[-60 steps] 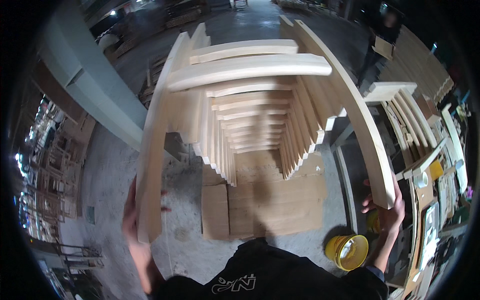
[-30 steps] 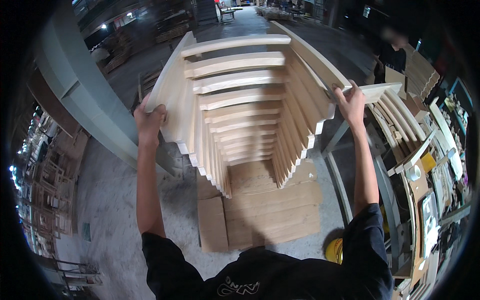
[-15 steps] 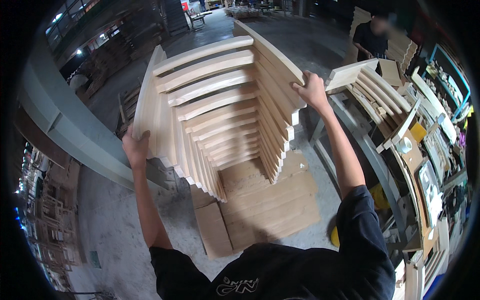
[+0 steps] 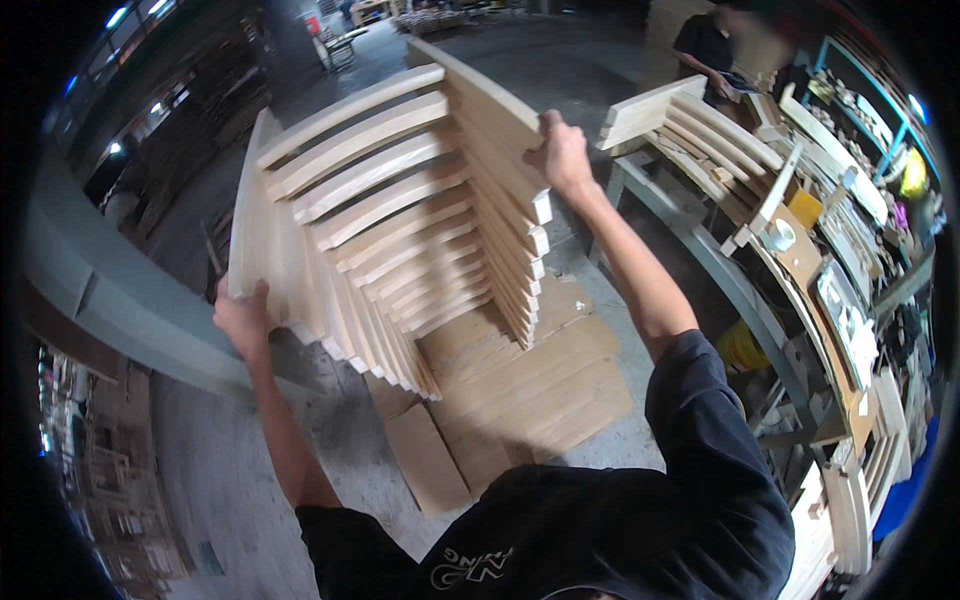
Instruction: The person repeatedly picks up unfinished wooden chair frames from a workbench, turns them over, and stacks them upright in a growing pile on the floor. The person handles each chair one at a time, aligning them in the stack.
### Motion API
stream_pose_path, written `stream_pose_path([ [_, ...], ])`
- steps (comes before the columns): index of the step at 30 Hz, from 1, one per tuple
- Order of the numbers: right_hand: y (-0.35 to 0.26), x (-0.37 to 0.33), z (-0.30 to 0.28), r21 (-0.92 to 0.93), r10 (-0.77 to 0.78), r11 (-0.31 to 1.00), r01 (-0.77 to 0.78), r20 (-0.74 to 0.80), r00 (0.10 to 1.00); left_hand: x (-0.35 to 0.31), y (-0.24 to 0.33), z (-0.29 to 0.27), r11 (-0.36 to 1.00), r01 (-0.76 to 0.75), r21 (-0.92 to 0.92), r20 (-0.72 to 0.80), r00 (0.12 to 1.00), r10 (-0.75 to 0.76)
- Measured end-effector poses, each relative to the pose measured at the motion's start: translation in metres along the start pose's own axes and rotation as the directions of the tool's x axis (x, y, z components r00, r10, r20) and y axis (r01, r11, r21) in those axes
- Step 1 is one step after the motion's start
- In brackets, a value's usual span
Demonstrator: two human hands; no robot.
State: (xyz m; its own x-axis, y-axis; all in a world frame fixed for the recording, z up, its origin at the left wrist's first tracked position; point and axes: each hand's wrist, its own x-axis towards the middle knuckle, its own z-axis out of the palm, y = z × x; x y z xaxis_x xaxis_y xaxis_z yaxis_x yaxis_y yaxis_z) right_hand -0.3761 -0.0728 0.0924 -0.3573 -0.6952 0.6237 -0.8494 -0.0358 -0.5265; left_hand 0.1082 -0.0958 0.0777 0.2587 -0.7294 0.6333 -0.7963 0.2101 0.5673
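Observation:
In front of me rises a tall stack of pale wooden frames (image 4: pixel 390 215), each with two side boards joined by a curved crossbar. My left hand (image 4: pixel 243 318) grips the near lower end of the top frame's left side board (image 4: pixel 262 235), thumb on the inner face. Around the upper edge of the top frame's right side board (image 4: pixel 480 95) my right hand (image 4: pixel 563 155) is closed. The frames beneath step down toward flattened cardboard (image 4: pixel 540 410) on the floor.
A grey steel column (image 4: pixel 110 290) stands close on the left. To the right, a workbench (image 4: pixel 690 235) carries another wooden frame (image 4: pixel 715 145), a roll of tape (image 4: pixel 778 235) and loose parts. Behind it is another person (image 4: pixel 708 50). A yellow object (image 4: pixel 745 345) sits under the bench.
My view has turned, so the stack, both hands and the bench appear farther left. Both hands keep their hold on the top frame. The other person's arm has shifted.

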Motion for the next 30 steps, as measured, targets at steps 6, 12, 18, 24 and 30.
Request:
stream_pose_path([
  [6, 0.007, -0.004, 0.001, -0.091, -0.056, 0.994, 0.053, -0.036, 0.998, -0.004, 0.002, 0.008, 0.997, 0.011, -0.077, -0.048, 0.999, -0.015],
  [12, -0.009, -0.008, -0.006, 0.023, 0.000, 1.000, -0.001, 0.043, 0.999, -0.005, -0.004, -0.001, 0.987, 0.021, 0.162, -0.126, 0.992, -0.001],
  [18, -0.007, -0.011, -0.004, 0.072, -0.021, 0.997, 0.022, -0.021, 1.000, -0.008, -0.007, -0.002, 0.987, 0.028, 0.156, -0.143, 0.990, -0.005],
  [24, 0.005, -0.016, -0.035, 0.080, -0.059, 0.995, 0.059, -0.006, 0.998, -0.036, 0.020, 0.019, 1.000, 0.005, 0.010, -0.207, 0.978, -0.003],
  [30, 0.061, -0.158, -0.092, 0.198, -0.236, 0.958, 0.209, 0.120, 0.964, -0.213, 0.011, 0.069, 0.965, -0.259, -0.024, -0.095, 0.962, 0.256],
])
